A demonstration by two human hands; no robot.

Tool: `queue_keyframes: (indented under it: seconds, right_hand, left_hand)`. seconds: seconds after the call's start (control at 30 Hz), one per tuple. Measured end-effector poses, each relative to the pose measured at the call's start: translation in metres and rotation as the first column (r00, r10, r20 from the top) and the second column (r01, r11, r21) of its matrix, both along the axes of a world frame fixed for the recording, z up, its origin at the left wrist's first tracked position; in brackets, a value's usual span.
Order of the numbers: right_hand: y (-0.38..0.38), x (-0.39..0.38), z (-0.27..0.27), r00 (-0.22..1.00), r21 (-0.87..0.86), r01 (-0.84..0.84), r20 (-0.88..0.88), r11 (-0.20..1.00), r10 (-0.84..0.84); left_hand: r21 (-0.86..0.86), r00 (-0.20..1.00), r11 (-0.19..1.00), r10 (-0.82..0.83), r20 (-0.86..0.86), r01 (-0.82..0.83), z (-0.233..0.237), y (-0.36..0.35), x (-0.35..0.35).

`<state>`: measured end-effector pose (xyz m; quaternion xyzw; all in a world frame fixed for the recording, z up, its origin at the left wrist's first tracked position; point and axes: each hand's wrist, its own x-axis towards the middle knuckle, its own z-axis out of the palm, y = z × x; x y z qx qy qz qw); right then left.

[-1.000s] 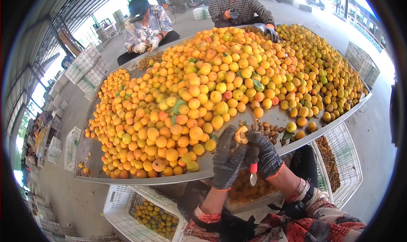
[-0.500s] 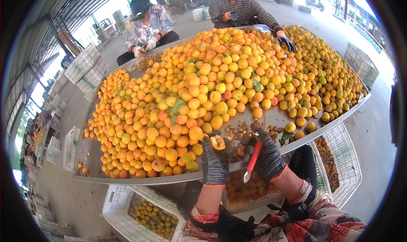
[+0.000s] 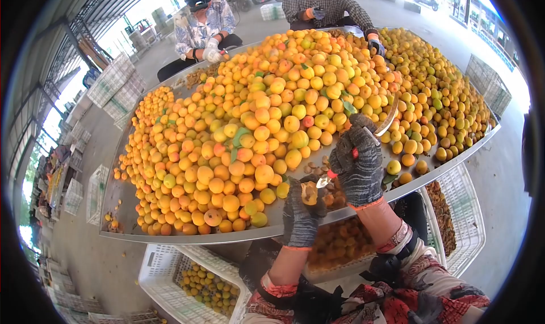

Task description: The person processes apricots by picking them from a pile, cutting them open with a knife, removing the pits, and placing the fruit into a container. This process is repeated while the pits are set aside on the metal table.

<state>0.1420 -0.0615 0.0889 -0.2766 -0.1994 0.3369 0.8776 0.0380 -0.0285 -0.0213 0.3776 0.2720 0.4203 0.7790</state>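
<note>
In my left hand (image 3: 302,219), gloved in dark grey knit, is an opened apricot half (image 3: 309,193), its orange flesh facing up. My right hand (image 3: 361,168), in a matching glove, is closed round a red-handled pitting knife (image 3: 355,152). Its curved blade (image 3: 389,118) sticks out up and to the right. The small metal scoop tip (image 3: 323,181) at the other end points down-left, right beside the apricot half. Loose brown pits (image 3: 315,169) lie on the metal tray (image 3: 272,231) behind my hands. A large heap of whole apricots (image 3: 250,171) covers much of the tray.
Below the tray's near edge stand a white crate with apricots (image 3: 152,270), a crate of fruit pieces (image 3: 340,250) and another white crate (image 3: 468,227). Across the tray sit two people (image 3: 207,26) (image 3: 326,6) with gloved hands. Stacked crates (image 3: 116,85) stand at left.
My right hand has risen and turned, so the knife's scoop tip now sits by the apricot half and its blade shows above. One person's hand across the tray has moved back.
</note>
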Motion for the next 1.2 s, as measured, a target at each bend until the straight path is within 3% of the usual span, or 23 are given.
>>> queue_keyframes:
  seconds: [0.03, 0.07, 0.1, 0.13, 0.17, 0.3, 0.33, 0.37, 0.4, 0.43, 0.47, 0.53, 0.63, 0.7, 0.73, 0.77, 0.8, 0.83, 0.87, 0.9, 0.97, 1.1, 1.2]
  right_hand:
    - [0.003, -0.003, 0.001, 0.998, -0.008, 0.066, -0.005, 0.998, -0.066]
    - [0.004, -0.003, 0.0, 0.998, -0.009, 0.065, -0.007, 0.998, -0.065]
    - [0.005, -0.003, -0.002, 0.999, 0.01, 0.046, -0.001, 0.999, -0.046]
    - [0.006, -0.003, -0.003, 1.0, 0.029, 0.027, 0.005, 0.999, -0.027]
    - [0.006, -0.004, -0.004, 1.0, 0.027, 0.026, 0.004, 0.999, -0.026]
    - [0.003, -0.004, -0.012, 1.0, 0.033, 0.017, 0.014, 0.999, -0.017]
    - [0.002, -0.004, -0.014, 0.999, 0.042, -0.001, 0.049, 0.999, -0.001]
    - [0.002, -0.004, -0.016, 0.999, 0.044, 0.0, 0.049, 0.999, -0.002]
    - [0.001, -0.004, -0.017, 0.999, 0.019, 0.028, 0.035, 0.999, -0.029]
    - [0.001, -0.004, -0.018, 0.998, -0.007, 0.057, 0.021, 0.998, -0.057]
    - [0.001, -0.003, -0.019, 0.998, -0.01, 0.057, 0.021, 0.998, -0.057]
    - [0.004, 0.0, -0.018, 0.996, 0.062, -0.025, -0.083, 0.998, 0.03]
    - [0.011, 0.002, -0.019, 0.993, 0.069, -0.005, -0.121, 0.998, 0.013]
    - [0.008, 0.002, -0.022, 0.999, 0.043, -0.033, -0.003, 0.999, 0.033]
    - [0.005, 0.0, -0.024, 0.992, 0.014, -0.056, 0.115, 0.998, 0.054]
    - [0.005, -0.003, -0.026, 0.992, 0.014, -0.057, 0.114, 0.998, 0.055]
    - [0.005, -0.009, -0.027, 0.985, -0.03, 0.037, 0.171, 0.999, -0.032]
    - [0.005, -0.012, -0.028, 0.966, -0.071, 0.137, 0.229, 0.988, -0.117]
    - [0.005, -0.013, -0.023, 0.958, -0.12, 0.171, 0.252, 0.978, -0.137]
    - [0.006, -0.009, -0.023, 0.958, -0.119, 0.171, 0.252, 0.978, -0.137]
    - [0.008, -0.002, -0.022, 0.997, 0.077, -0.081, 0.001, 0.994, 0.081]
    - [0.013, 0.009, -0.033, 0.963, 0.053, -0.092, -0.25, 0.994, 0.102]
    - [0.017, 0.018, -0.047, 0.944, 0.109, -0.147, -0.281, 0.983, 0.172]
  left_hand:
    - [0.345, 0.974, 0.938, 0.11, -0.198, -0.036, -0.002, -0.002, 0.0]
    - [0.647, 0.901, 0.762, 0.274, -0.336, 0.01, 0.003, -0.004, -0.001]
    - [0.646, 0.9, 0.763, 0.274, -0.339, 0.011, 0.01, -0.005, -0.001]
    - [0.208, 0.979, 0.976, 0.107, -0.176, -0.069, 0.019, -0.006, -0.002]
    - [-0.283, 0.998, 0.959, 0.037, 0.059, -0.019, 0.028, -0.008, -0.004]
    - [-0.382, 0.996, 0.923, -0.014, 0.088, 0.047, 0.03, -0.011, -0.006]
    - [-0.089, 0.992, 0.996, 0.01, -0.129, -0.022, 0.014, -0.01, -0.006]
    - [0.22, 0.941, 0.975, 0.099, -0.323, -0.027, 0.01, -0.01, -0.005]
    - [0.221, 0.941, 0.975, 0.1, -0.322, -0.028, 0.007, -0.011, -0.006]
    - [0.567, 0.867, 0.822, 0.317, -0.385, -0.049, 0.005, -0.012, -0.006]
    - [0.83, 0.77, 0.557, 0.531, -0.354, -0.002, 0.004, -0.014, -0.006]
    - [0.816, 0.772, 0.579, 0.522, -0.363, -0.008, -0.002, -0.013, -0.004]
    - [0.813, 0.764, 0.582, 0.519, -0.383, 0.012, -0.008, -0.01, -0.003]
    - [0.822, 0.753, 0.568, 0.524, -0.399, 0.041, -0.017, -0.008, -0.003]
    - [0.929, 0.64, 0.355, 0.692, -0.333, 0.099, -0.025, -0.008, 0.0]
    - [0.973, 0.523, 0.132, 0.825, -0.215, 0.192, -0.025, -0.008, 0.002]
    - [0.972, 0.524, 0.132, 0.824, -0.216, 0.194, -0.024, -0.008, 0.002]
    - [0.899, 0.678, 0.438, 0.661, -0.323, 0.001, -0.023, -0.008, 0.003]
    - [0.687, 0.823, 0.716, 0.461, -0.333, -0.123, -0.019, -0.009, 0.003]
    - [0.688, 0.823, 0.715, 0.461, -0.333, -0.123, -0.016, -0.009, 0.003]
    - [0.744, 0.766, 0.663, 0.516, -0.383, -0.075, -0.011, -0.009, 0.002]
    - [0.704, 0.838, 0.709, 0.41, -0.361, -0.044, -0.023, -0.004, 0.001]
    - [0.688, 0.886, 0.725, 0.337, -0.319, -0.028, -0.02, -0.003, -0.003]
